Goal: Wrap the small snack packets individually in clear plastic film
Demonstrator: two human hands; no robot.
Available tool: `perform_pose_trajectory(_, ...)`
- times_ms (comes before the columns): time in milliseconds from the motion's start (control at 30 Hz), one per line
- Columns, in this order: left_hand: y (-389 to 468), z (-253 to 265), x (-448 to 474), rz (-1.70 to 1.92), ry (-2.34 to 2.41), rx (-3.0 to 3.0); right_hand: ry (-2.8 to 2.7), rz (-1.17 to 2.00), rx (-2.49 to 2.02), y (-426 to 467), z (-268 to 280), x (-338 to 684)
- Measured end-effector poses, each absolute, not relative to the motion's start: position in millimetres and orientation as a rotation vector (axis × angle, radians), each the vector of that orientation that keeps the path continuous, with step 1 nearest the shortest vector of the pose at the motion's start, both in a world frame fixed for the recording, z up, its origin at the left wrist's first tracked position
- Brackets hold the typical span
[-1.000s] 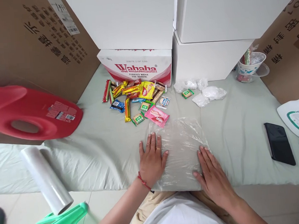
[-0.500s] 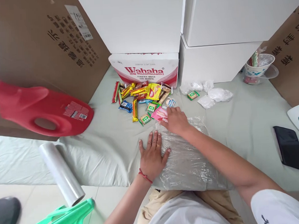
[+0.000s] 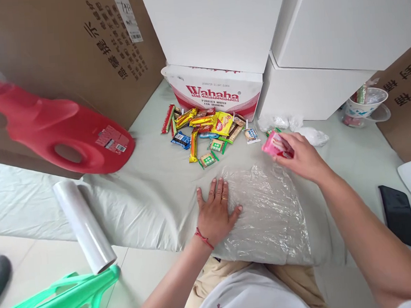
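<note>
My right hand [image 3: 303,157] grips a pink snack packet [image 3: 277,146] by its right end, held above the cloth. Palm down and fingers spread, my left hand [image 3: 216,213] rests at the left edge of a crinkled sheet of clear plastic film [image 3: 265,215]. Beyond both hands lies a loose pile of wrapped snacks, among them a yellow packet [image 3: 222,123], a blue packet [image 3: 181,140], a green-edged cracker packet [image 3: 208,160] and a white-and-blue packet [image 3: 251,135]. Behind my right hand, white plastic-wrapped bundles [image 3: 314,136] are partly hidden.
A Wahaba-style printed carton, lettered "Wahaha" [image 3: 215,90], stands behind the snacks under white boxes [image 3: 214,23]. A red jug [image 3: 68,134] and a film roll [image 3: 86,226] lie left. Right are a paper cup [image 3: 365,102] and a phone [image 3: 400,216]. A green plastic stool [image 3: 61,302] stands lower left.
My right hand has lifted the pink packet off the front of the snack pile and carried it right, towards the white bundles. My left hand stays flat on the film.
</note>
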State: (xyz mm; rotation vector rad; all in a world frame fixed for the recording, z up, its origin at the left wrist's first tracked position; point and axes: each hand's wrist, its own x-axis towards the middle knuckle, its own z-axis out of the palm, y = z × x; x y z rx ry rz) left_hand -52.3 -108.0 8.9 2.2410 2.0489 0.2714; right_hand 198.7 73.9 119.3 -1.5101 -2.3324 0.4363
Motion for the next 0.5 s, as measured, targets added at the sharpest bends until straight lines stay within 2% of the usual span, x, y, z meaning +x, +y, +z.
perform_pose_trajectory(133, -107, 11, -52, 0.274, 2.066, 2.224, -2.563, 0.690, -1.164, 4, 127, 197)
perform_pose_trajectory(267, -107, 11, -52, 0.254, 2.078, 2.219, -2.722, 0.755, -1.065, -36, 89, 174)
perform_pose_trajectory(367, -106, 11, -52, 0.247, 2.085, 2.217, -2.810, 0.745, -1.080, -33, 71, 162)
perform_pose_trajectory(500, -106, 11, -52, 0.256, 2.086, 2.223, -2.745, 0.682, -1.099, 12, 90, 138)
